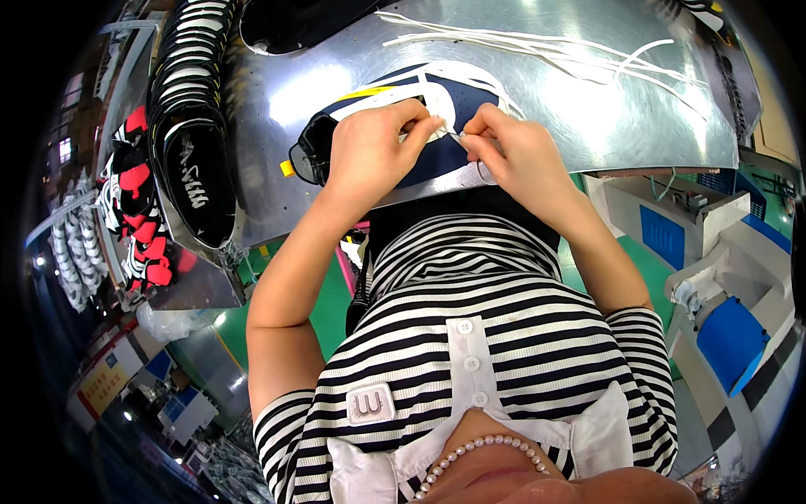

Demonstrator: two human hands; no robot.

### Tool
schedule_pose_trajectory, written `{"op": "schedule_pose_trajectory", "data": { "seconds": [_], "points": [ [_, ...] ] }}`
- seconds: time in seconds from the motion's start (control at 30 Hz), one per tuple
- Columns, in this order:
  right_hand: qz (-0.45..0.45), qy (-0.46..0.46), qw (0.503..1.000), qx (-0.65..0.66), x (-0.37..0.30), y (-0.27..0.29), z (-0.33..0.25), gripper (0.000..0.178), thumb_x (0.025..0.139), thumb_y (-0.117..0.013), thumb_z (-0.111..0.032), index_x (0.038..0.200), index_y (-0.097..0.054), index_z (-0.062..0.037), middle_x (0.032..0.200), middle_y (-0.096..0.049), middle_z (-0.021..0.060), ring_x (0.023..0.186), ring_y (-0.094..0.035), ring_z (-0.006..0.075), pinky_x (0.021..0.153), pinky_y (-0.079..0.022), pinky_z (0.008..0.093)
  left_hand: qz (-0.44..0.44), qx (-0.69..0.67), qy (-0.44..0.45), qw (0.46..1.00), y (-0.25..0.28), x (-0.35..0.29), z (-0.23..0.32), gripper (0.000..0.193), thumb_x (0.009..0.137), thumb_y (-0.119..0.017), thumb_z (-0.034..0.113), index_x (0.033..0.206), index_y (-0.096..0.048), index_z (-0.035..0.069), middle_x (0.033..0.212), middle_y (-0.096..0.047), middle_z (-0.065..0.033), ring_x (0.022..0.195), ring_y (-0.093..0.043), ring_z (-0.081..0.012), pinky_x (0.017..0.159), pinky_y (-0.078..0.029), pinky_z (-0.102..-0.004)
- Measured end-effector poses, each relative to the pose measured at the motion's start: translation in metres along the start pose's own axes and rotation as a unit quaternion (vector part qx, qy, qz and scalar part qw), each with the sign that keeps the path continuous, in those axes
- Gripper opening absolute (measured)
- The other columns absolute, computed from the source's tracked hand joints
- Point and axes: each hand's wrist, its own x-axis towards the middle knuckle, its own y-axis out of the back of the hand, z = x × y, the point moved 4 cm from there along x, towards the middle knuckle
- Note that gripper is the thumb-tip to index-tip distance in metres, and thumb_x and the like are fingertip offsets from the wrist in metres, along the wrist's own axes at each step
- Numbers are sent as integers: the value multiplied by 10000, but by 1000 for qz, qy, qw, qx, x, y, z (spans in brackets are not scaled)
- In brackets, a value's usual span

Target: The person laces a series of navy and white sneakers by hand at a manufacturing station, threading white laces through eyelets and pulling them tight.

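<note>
A navy, white and yellow shoe (470,90) lies on its side on the metal table, its dark collar toward the left and its toe end toward the right. My left hand (374,149) rests over the middle of the shoe, thumb and forefinger pinched together on a white shoelace (451,133). Close by on the right, my right hand (522,160) is closed with its fingertips pinching at the same lace. Only a short, thin piece of the lace shows between the two hands. My fingers hide part of the shoe's lacing area.
Several loose white laces (571,55) lie at the back of the metal table (277,181). A black shoe (199,181) heads a long row of shoes at the left. Another dark shoe (294,23) sits at the far edge. Red, black and white shoes (138,202) are stacked further left.
</note>
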Motion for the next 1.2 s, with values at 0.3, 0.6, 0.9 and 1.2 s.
{"op": "schedule_pose_trajectory", "data": {
  "seconds": [0.3,0.6,0.9,1.2],
  "points": [
    [23,-58,996,-63,13,-30,-9,256,906,-614,-178,1021,-476,4,691,-640,173,661,-648,363,617,-499,443,-30,-55,-73,995,-2,-20,10,295,812,-702,70,1092,-636,1,954,-698,-148,868,-686,-291,766,-527,-348],
    [-42,-91,995,5,-28,47,-23,207,878,-683,-190,972,-594,-28,838,-679,111,753,-665,225,655,-504,325,94,126,-191,969,13,-50,8,248,799,-652,32,1043,-671,69,725,-556,-47,626,-575,-225,561,-459,-336],
    [52,-98,987,115,16,26,-1,569,705,-865,-281,1089,-512,-54,873,-654,72,726,-614,126,610,-487,238,-19,-49,-38,998,20,-53,-10,322,972,-554,273,1121,-637,-1,996,-681,-148,906,-660,-273,805,-497,-344],
    [81,-61,989,107,17,2,-2,513,751,-835,-212,1116,-517,-42,1080,-621,98,978,-601,179,852,-471,287,-234,-393,288,841,8,-33,-32,346,895,-671,315,1119,-697,53,1134,-670,-62,1084,-574,-146,964,-391,-265]
  ]
}}
